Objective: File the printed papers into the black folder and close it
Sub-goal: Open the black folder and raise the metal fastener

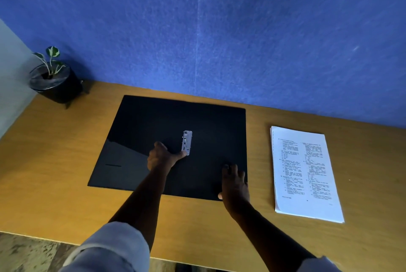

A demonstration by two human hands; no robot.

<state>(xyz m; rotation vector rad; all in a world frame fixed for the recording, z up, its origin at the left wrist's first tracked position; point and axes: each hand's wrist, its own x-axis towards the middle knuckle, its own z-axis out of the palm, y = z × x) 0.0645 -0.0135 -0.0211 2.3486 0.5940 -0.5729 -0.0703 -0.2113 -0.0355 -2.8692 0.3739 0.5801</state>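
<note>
black folder (153, 126) open flat, glossy, silver clip (187, 142) | left hand (161, 157) fingertip touching clip | right hand (234, 183) flat on folder

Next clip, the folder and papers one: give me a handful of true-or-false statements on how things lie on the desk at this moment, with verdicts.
1. The black folder lies open and flat on the desk. True.
2. The printed papers are already inside the folder. False: they lie stacked on the desk, right of the folder.
3. The left hand touches the metal clip in the folder's middle. True.
4. The right hand holds a sheet. False: it rests on the folder's right half, near its front corner.
5. A potted plant stands at the far left corner. True.
</note>
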